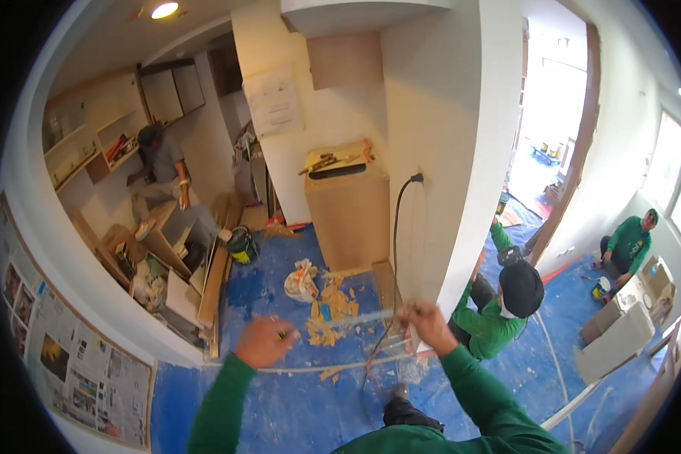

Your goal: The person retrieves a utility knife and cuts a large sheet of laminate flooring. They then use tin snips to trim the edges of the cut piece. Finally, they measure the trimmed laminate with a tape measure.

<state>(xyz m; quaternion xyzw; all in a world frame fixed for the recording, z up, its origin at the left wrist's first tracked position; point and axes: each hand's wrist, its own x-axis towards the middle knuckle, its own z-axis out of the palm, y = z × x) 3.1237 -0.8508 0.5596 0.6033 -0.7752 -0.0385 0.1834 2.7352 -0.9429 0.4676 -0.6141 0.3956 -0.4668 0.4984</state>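
My left hand is closed in front of me, with a small dark-tipped thing showing at its fingers, too small to name. My right hand is raised at about the same height, its fingers pinched together. A thin, pale, see-through strip runs between the two hands. Its right end meets my right fingers; whether its left end lies in my left fingers is blurred. Beneath the strip, torn yellowish scraps and a white bag lie on the blue floor sheet.
A wooden cabinet with tools on top stands ahead, beside a plugged-in black cable. One person in green crouches close at my right; another sits farther right. A person in grey works at left near planks and a bucket.
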